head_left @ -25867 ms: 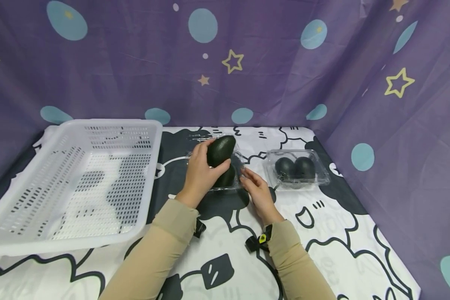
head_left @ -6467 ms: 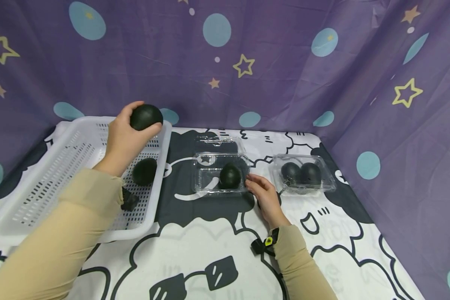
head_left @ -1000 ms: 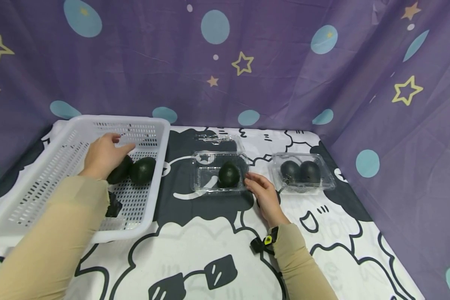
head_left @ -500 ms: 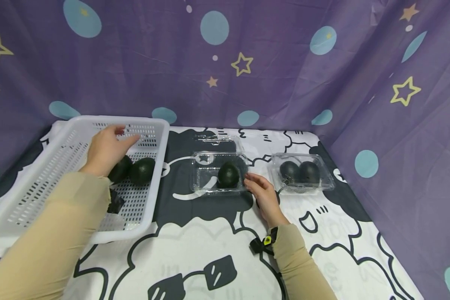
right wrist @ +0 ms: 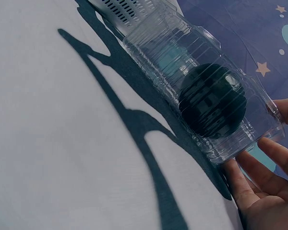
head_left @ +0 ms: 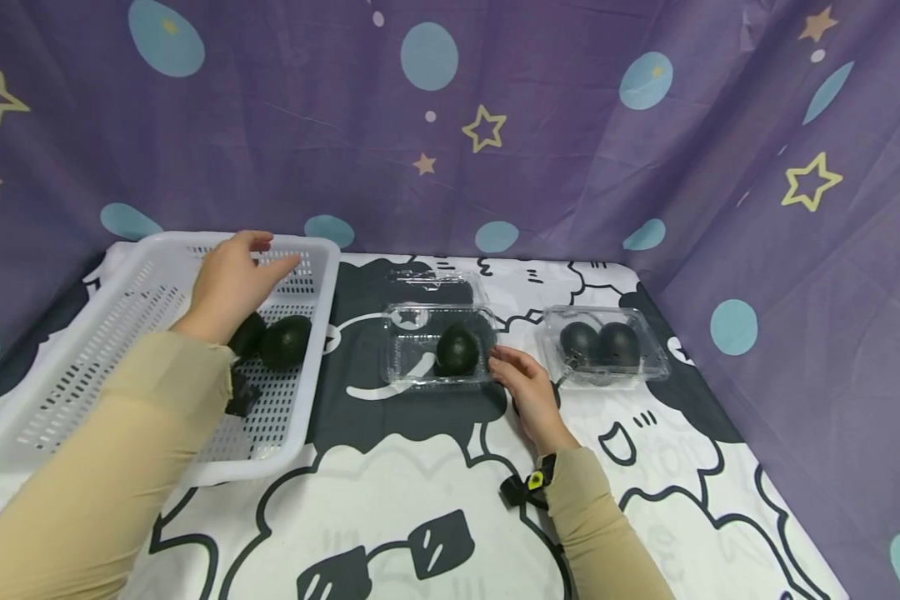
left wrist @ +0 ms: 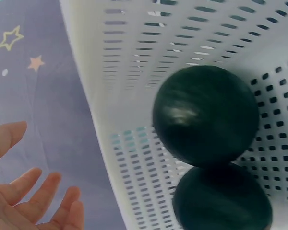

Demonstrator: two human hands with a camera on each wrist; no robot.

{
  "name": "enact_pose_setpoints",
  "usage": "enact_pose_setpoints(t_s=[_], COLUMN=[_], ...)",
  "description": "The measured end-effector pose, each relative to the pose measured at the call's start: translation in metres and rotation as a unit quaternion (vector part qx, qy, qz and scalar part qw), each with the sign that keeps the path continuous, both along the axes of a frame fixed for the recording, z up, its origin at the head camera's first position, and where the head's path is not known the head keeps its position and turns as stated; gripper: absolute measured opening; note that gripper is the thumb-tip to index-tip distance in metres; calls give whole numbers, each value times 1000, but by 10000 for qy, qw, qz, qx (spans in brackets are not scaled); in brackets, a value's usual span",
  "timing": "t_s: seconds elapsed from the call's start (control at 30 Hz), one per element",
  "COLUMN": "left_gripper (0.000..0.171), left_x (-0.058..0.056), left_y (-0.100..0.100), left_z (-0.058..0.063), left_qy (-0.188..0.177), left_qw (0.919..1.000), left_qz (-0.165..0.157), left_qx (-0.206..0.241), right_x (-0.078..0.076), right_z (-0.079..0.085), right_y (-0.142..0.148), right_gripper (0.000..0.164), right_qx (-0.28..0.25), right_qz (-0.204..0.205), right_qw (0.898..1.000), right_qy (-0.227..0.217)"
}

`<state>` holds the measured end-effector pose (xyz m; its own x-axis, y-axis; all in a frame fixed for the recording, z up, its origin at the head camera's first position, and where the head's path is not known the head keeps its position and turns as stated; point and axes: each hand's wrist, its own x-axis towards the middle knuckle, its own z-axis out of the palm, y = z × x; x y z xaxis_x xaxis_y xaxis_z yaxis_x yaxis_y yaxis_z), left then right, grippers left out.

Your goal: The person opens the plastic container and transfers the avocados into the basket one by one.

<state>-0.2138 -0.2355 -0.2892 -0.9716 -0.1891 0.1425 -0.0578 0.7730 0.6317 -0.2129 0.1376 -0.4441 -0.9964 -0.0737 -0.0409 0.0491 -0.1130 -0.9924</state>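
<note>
Fingers (left wrist: pixel 43 192) of the left hand (head_left: pixel 228 287) are spread over the basket (head_left: pixel 318 358), thumb well apart from them, holding nothing. Below those fingertips and on their near side, two dark green fruits (head_left: pixel 286 342) lie touching in the basket. Gently bent fingers of the right hand (head_left: pixel 528 396) touch one end of the clear container (head_left: pixel 408 346); just inside from these fingertips sits a single dark green fruit (head_left: pixel 457 351).

That fruit looks smooth, firm and moderately heavy, likely to roll or slip under a one-sided push and perhaps to bruise if squeezed. Thumb and fingers would best straddle its widest part from above. The container's thin wall seems light and flexible, so the right fingertips should press only lightly.
</note>
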Motion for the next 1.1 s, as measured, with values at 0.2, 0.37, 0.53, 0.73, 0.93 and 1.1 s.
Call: enact_pose_setpoints(t_s=[0.2,0.37,0.53,0.73,0.93,1.1], left_gripper=[76,75,74,72,71,70], left_x=[-1,-2,-3,-5,-5,-5], left_y=[9,17,24,33,42,52], left_z=[13,22,28,33,38,42], left_qy=[-40,-29,-5,146,128,69], left_qw=[10000,9999,9998,9996,9992,9986], left_qz=[-61,-115,-176,-208,-253,-347], left_qx=[34,42,106,141,283,404], right_x=[0,-1,-1,-1,-1,0], right_z=[0,0,0,-1,-1,0], right_y=[-1,-1,-1,-1,-1,-1], right_gripper=[44,43,43,42,42,42], right_qx=[-85,-60,-6,4,-65,-82], right_qz=[-37,-26,-16,-2,-42,-59], right_qw=[10000,10000,10000,10000,10000,9999], right_qy=[1,12,23,29,19,4])
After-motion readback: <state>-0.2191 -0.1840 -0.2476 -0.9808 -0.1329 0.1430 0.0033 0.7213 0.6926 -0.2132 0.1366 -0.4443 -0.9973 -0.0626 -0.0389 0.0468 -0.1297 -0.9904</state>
